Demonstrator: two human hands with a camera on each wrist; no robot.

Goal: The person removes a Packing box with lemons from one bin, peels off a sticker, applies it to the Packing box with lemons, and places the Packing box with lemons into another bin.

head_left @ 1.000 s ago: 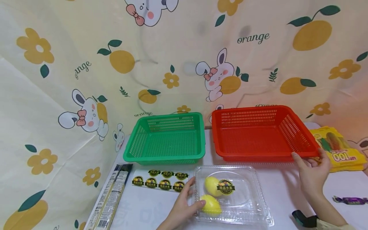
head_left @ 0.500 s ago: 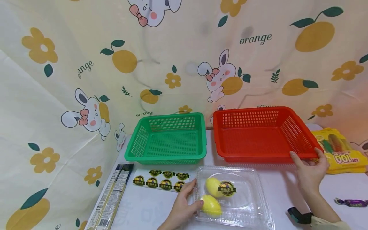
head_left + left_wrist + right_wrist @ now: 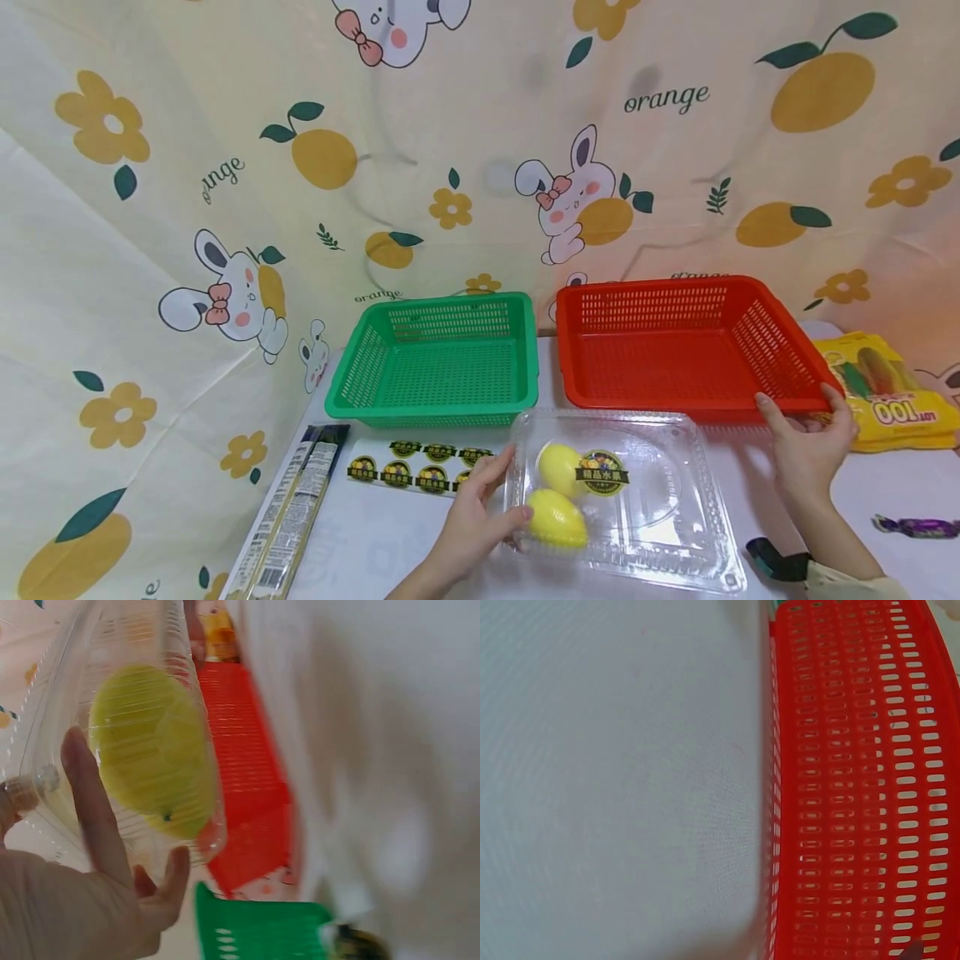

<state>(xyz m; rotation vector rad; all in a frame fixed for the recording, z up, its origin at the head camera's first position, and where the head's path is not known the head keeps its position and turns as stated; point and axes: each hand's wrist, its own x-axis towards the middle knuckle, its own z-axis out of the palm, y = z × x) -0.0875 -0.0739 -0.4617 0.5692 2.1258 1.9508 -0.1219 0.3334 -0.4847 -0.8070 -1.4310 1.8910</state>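
Note:
My left hand [image 3: 471, 525] grips the left side of a clear plastic clamshell box [image 3: 667, 533], thumb on the near side. Its lid carries a dark round label [image 3: 602, 472]. Inside, at the left end, lie two yellow lemons [image 3: 557, 518]. The box tilts up off the table, its far edge overlapping the red basket's front in the head view. Up close in the left wrist view, one lemon [image 3: 150, 750] shows through the ribbed wall. At the front right corner of the red basket [image 3: 652, 367], my right hand [image 3: 813, 450] holds the rim, thumb on top.
Left of the red basket stands a green basket [image 3: 450, 375]. A sticker sheet [image 3: 397, 477] lies before it, beside long dark-ended packets [image 3: 296, 508]. To the right are a yellow packet [image 3: 892, 400] and a purple wrapped candy [image 3: 917, 527]. A patterned cloth [image 3: 450, 125] hangs behind.
The clamshell box has risen off the table and tilted in my left hand, with the lemons inside. My right hand keeps its place at the red basket's corner.

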